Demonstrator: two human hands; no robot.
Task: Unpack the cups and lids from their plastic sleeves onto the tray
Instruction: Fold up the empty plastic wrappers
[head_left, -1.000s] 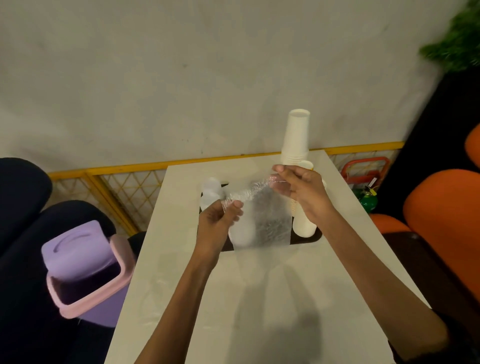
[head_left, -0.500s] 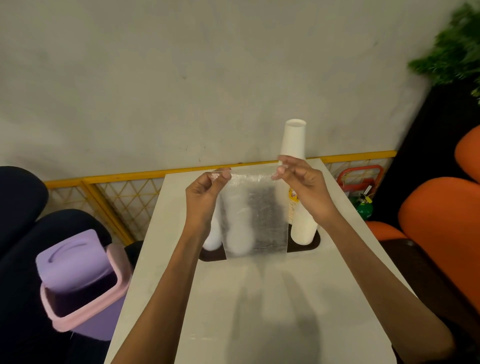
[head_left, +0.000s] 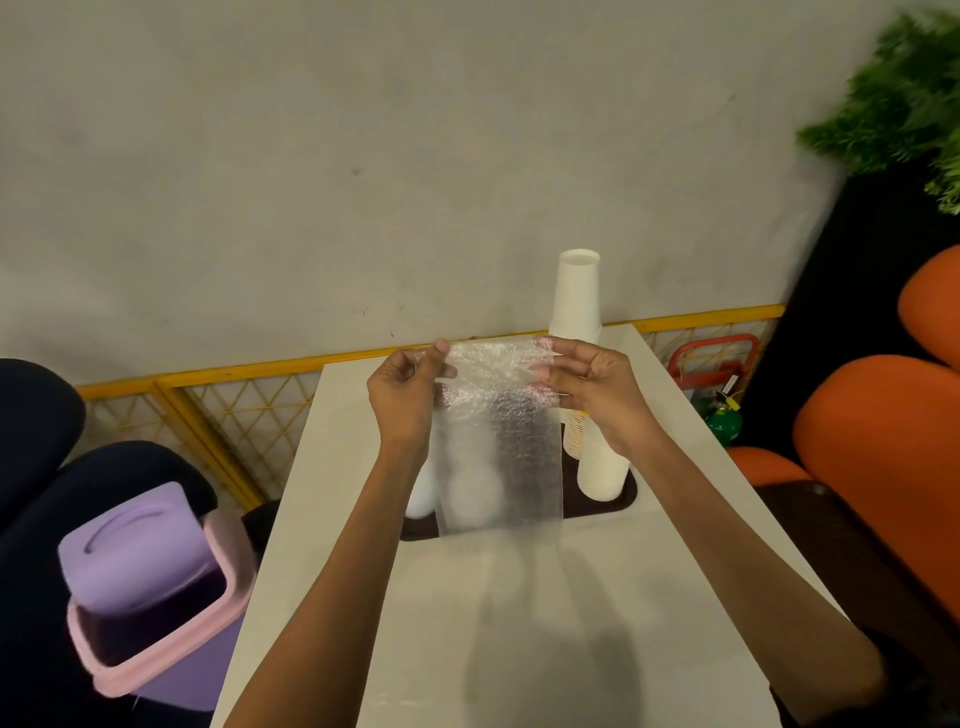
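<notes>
Your left hand (head_left: 402, 400) pinches the upper left corner of the clear plastic sleeve (head_left: 498, 441) between thumb and forefinger, the other fingers curled behind it. Your right hand (head_left: 597, 395) pinches the upper right corner, its remaining fingers lying looser along the film. A second ago the top edge was bunched and your left hand sat lower; now both hands are level and the edge is pulled nearly straight, so the sleeve hangs flat below your fingers like a sheet. It looks empty, though the crinkled film blurs what lies behind it. Its lower edge hangs in front of the dark tray (head_left: 626, 499). There, just beyond your right hand, stands the tall stack of white cups (head_left: 576, 296), mouths down. The orange print on the rims lower down is too small to read. White lids (head_left: 420, 499) sit on the tray below your left wrist, partly showing through the plastic. The tray rests on the pale table (head_left: 519, 597). A purple bin (head_left: 140, 571) with a pink rim stands at your left, and an orange seat (head_left: 872, 441) at your right.
</notes>
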